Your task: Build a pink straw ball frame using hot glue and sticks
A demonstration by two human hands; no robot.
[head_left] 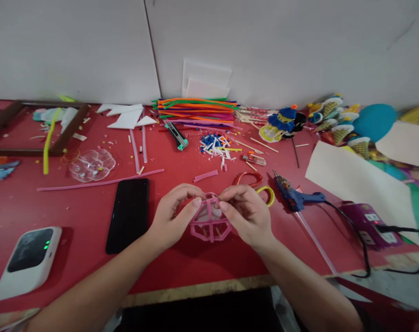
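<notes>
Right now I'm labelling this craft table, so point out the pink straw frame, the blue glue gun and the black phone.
pink straw frame (209, 227), head view, lower front bars.
blue glue gun (298, 198), head view, body.
black phone (128, 214), head view, screen middle.

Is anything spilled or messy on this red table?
Yes. Cut straw bits lie spilled in a heap behind the pink straw frame held by the left hand and right hand, with crumbs scattered over the red table. The blue glue gun lies on its side.
</notes>
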